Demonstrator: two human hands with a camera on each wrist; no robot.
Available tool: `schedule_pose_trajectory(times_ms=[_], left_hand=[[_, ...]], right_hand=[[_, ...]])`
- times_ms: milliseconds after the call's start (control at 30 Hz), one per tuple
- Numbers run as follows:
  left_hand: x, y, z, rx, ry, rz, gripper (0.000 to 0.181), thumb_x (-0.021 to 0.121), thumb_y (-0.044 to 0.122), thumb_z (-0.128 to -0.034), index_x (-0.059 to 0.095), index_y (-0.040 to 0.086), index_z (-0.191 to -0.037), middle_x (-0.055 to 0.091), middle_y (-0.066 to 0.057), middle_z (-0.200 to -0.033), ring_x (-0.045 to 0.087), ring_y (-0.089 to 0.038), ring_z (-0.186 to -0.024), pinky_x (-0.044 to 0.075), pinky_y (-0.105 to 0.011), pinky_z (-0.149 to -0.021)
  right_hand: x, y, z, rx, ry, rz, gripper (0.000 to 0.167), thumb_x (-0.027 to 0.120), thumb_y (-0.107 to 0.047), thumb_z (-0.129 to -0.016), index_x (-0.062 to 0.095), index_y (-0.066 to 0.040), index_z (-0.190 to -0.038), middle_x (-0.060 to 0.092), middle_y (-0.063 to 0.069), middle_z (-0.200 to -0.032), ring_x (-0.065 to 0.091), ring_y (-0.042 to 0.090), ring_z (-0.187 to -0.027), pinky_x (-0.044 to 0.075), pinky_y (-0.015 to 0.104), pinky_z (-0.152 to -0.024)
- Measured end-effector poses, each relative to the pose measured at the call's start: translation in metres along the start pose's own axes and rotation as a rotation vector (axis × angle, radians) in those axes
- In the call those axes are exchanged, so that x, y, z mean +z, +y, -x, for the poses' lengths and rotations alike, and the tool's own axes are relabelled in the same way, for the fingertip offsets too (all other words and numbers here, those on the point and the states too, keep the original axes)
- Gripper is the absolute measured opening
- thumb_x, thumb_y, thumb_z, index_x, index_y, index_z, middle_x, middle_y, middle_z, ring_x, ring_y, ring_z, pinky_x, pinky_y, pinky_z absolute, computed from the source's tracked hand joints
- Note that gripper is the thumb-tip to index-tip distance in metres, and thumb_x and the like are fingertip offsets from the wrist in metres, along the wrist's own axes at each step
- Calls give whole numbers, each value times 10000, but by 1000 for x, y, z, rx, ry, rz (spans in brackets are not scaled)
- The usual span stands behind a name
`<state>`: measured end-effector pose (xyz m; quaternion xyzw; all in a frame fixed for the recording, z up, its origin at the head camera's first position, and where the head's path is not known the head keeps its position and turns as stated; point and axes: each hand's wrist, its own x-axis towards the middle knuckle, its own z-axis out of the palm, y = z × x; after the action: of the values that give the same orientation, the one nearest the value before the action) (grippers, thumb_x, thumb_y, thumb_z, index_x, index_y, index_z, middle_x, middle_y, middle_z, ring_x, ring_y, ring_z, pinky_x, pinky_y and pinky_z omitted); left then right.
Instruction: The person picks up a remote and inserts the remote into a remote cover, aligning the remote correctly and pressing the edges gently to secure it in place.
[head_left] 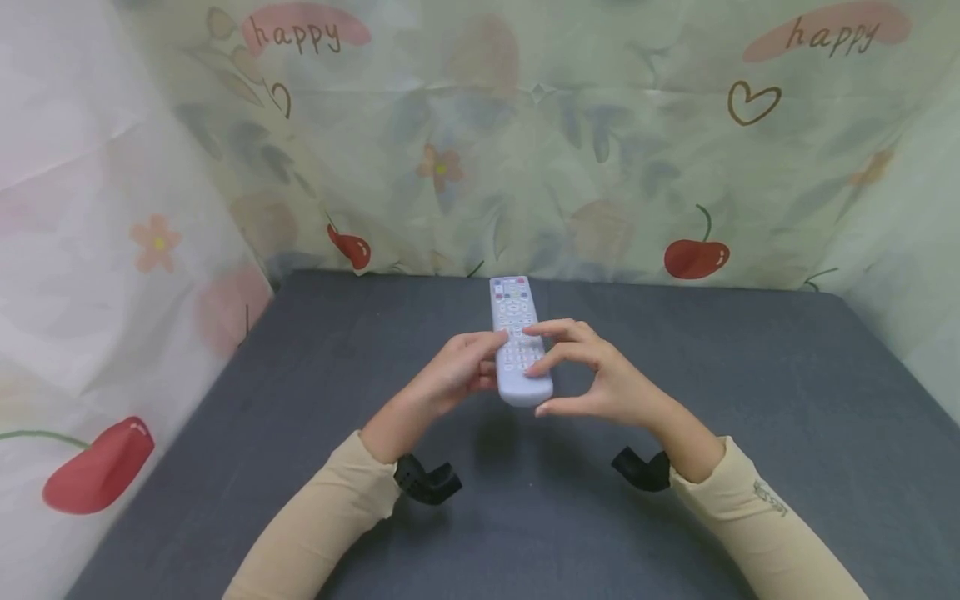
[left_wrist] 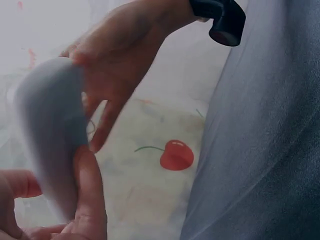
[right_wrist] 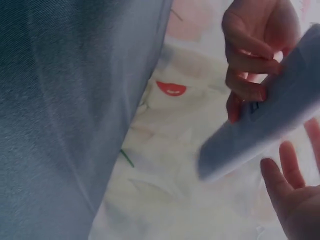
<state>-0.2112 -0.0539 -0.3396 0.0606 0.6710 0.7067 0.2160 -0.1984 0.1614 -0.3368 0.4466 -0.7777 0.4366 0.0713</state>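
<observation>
A pale white remote control (head_left: 513, 383), its button side up in the head view, is held above the dark table. My left hand (head_left: 461, 367) grips its left side, the thumb on the face and the other fingers bent underneath. The left wrist view shows this grip on the smooth back of the remote (left_wrist: 52, 120). Over the lower buttons reach the fingers of my right hand (head_left: 600, 375), its thumb near the bottom end. In the right wrist view the right hand (right_wrist: 300, 200) has its fingertips apart from the remote's edge; whether they touch the buttons is hard to tell.
The dark grey cloth-covered table (head_left: 300, 367) spreads under both arms. A printed curtain (head_left: 540, 167) with cherries and flowers closes the back and sides. On each wrist sits a black camera mount, the left one (head_left: 427, 482) and the right one (head_left: 641, 469).
</observation>
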Motion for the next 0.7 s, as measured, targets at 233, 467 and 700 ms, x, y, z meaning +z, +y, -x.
schedule_pose_trajectory(times_ms=[233,467,700], left_hand=[[-4,-1,2,47,-91,-126,445,416,191,-994,371,-2,-1392,548,-258,-1256,634,-64,-782,548,-297,-775],[3,-1,2,73,-177,-240,452,386,195,-1015,300,82,-1444,511,-217,-1322,636,-221,-1029,515,-396,-902],[8,-4,-1,82,-171,-228,473,362,173,-1021,238,126,-1475,464,-214,-1361,545,-338,-1193,466,-452,-973]], right_hand=[[-1,6,3,282,55,-44,550,747,-105,-784,500,-119,-1275,421,107,-1291,519,232,-1086,494,300,-886],[6,13,4,372,58,-188,661,675,-43,-838,292,-101,-1373,551,238,-1097,665,131,-741,558,271,-661],[9,13,5,381,75,-147,732,707,-42,-809,265,-132,-1386,543,230,-1099,663,176,-759,555,259,-635]])
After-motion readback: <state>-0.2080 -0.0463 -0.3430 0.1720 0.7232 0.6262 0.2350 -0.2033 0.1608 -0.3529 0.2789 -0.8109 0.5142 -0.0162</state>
